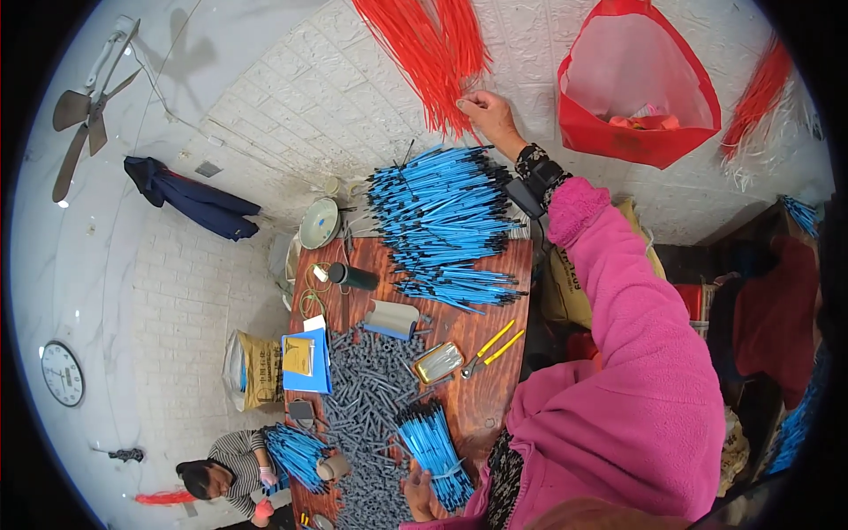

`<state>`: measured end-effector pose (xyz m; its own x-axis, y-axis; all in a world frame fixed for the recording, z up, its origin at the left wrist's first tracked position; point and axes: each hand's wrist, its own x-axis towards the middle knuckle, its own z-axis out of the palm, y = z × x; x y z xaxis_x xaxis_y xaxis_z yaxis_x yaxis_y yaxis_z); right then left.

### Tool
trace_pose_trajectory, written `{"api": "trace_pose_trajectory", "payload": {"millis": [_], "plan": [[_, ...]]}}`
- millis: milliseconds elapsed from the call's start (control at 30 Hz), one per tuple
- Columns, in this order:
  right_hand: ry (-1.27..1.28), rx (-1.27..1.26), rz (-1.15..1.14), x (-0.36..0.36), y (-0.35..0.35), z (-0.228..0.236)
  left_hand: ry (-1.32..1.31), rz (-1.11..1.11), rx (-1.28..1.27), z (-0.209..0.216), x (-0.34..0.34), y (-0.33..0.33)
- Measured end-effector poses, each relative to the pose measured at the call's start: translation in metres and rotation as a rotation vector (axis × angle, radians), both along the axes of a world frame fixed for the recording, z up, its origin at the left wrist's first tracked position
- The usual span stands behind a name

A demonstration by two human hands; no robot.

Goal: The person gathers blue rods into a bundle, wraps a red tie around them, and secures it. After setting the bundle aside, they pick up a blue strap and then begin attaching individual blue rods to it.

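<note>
My right hand (490, 117), reaching up at the end of a pink sleeve, is closed in a pinch at the lower ends of the red plastic strands (442, 62) hanging on the wall. How many strands it grips is hard to tell. Low in the view, my left hand (419, 495) rests against the side of a small bundle of blue strips with black ends (437, 450), its fingers partly hidden. A pale band circles that bundle. A large pile of similar blue strips (442, 221) covers the table's far end.
Grey plastic pieces (367, 397) are heaped on the wooden table (503, 380). Yellow-handled pliers (490, 347), a metal tin (439, 362) and a dark bottle (353, 276) lie or stand there. A red bag (636, 141) hangs on the wall. A co-worker (225, 473) sits at lower left.
</note>
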<state>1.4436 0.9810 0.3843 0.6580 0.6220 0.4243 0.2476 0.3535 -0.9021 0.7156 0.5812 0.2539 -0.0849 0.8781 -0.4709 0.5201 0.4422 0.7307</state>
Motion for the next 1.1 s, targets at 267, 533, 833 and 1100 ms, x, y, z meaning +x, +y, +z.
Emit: {"api": "trace_pose_trajectory", "payload": {"millis": [267,533,833,1100], "plan": [[0.111,-0.009,0.19,-0.027,-0.014,-0.013,0.471,0.022,0.267,-0.014,-0.024,0.013],[-0.824,-0.667,1.033,-0.285,-0.146,-0.21,-0.229,-0.013,0.06,0.013,0.008,0.099],[-0.651,-0.847,2.329,-0.686,-0.334,-0.26,-1.214,-0.184,-0.196,-0.129,-0.171,0.08],[-0.362,-1.076,1.238,-0.722,-0.352,-0.318,-1.536,0.507,0.072,-0.171,-0.587,-0.025]]}}
